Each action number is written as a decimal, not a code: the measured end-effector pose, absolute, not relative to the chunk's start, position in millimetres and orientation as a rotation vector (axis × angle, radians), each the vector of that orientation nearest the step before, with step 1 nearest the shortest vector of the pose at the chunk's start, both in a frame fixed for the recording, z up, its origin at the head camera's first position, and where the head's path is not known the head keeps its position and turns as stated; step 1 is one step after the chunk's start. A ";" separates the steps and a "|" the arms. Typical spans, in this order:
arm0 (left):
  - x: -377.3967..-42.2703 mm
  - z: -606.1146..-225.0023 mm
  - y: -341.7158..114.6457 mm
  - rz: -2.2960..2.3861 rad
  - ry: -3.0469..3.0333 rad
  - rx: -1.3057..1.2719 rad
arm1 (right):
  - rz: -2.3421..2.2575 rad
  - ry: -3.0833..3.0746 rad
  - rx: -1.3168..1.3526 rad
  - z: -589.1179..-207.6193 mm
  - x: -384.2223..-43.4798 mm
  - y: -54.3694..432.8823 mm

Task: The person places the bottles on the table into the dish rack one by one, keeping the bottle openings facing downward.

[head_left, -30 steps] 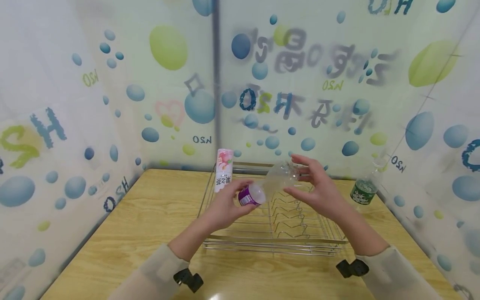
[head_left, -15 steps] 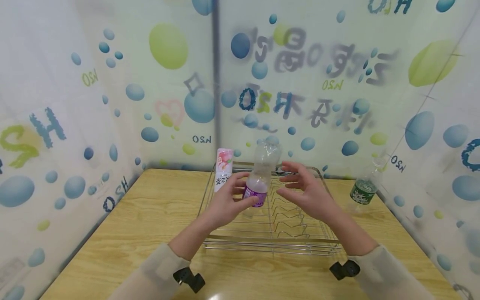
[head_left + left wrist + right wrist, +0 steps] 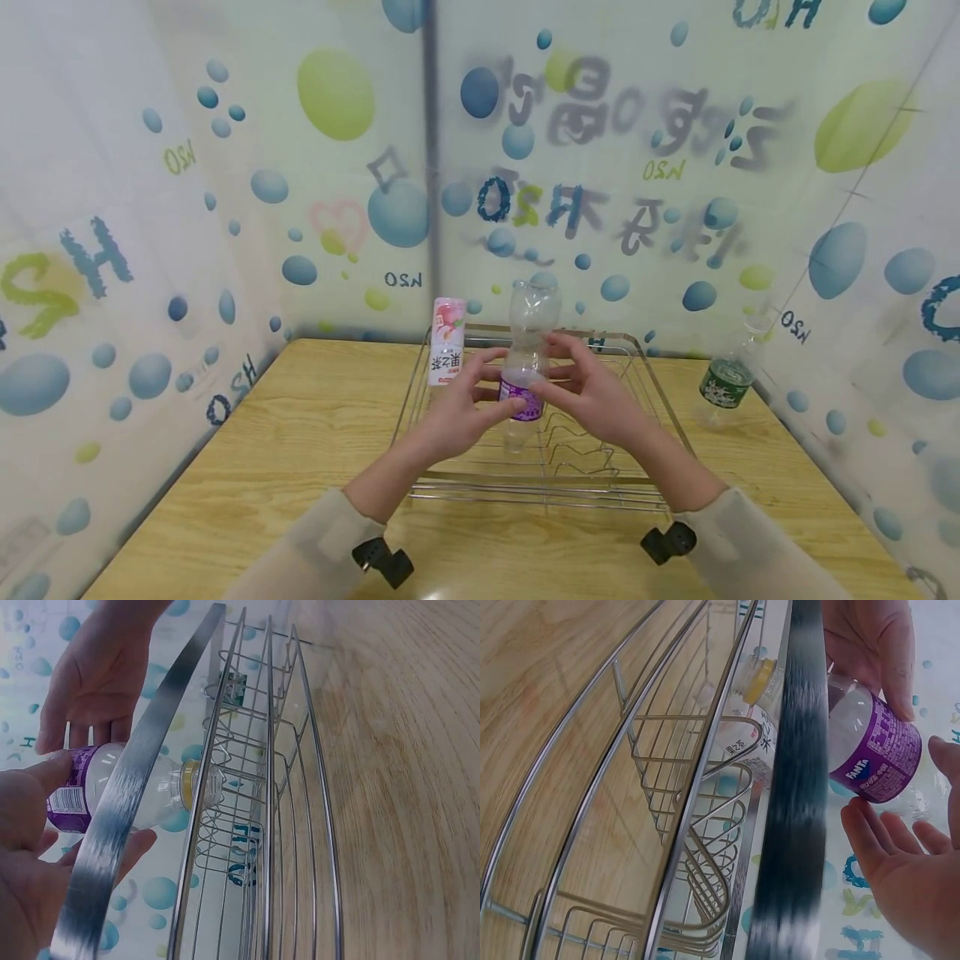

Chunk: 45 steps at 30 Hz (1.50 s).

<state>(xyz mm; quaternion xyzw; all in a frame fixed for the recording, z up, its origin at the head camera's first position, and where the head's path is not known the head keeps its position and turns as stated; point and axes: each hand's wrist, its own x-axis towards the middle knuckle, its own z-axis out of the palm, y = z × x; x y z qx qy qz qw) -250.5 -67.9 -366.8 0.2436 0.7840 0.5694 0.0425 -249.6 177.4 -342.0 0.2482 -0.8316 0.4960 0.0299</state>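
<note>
Right wrist view: wood-grain table [image 3: 547,697] below the fingers [image 3: 864,836], H2O-lettered wall [image 3: 934,645] beyond; left hand [image 3: 874,641] grips a FANTA bottle [image 3: 881,754]; right hand [image 3: 919,881], fingers apart, beside it.

A tabletop [image 3: 322,408] of pale yellow wood carries the things, its long streaky grain running across the surface. Its rear edge lies along a patterned curtain, and the left side slants in the head view. A silvery wire rack [image 3: 480,477] sits at the middle, toward the back. Flat metal strip edges its near side, rounded corners finish the far one, and bent, zigzag wires line its right half. Well to the right of the rack, apart from it, a green-labelled clear bottle [image 3: 726,383] stands neck up near the table's right edge.
</note>
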 end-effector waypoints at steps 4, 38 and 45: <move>-250.2 -366.4 -66.3 1.747 2.369 0.745 | 1.592 -2.553 0.735 -342.3 -250.9 174.8; -252.1 -375.1 -117.7 1.745 2.552 0.759 | 1.618 -2.523 0.679 -344.1 -250.1 173.4; -251.4 -384.9 -153.8 1.769 2.757 0.611 | 1.640 -2.519 0.647 -341.9 -252.1 179.0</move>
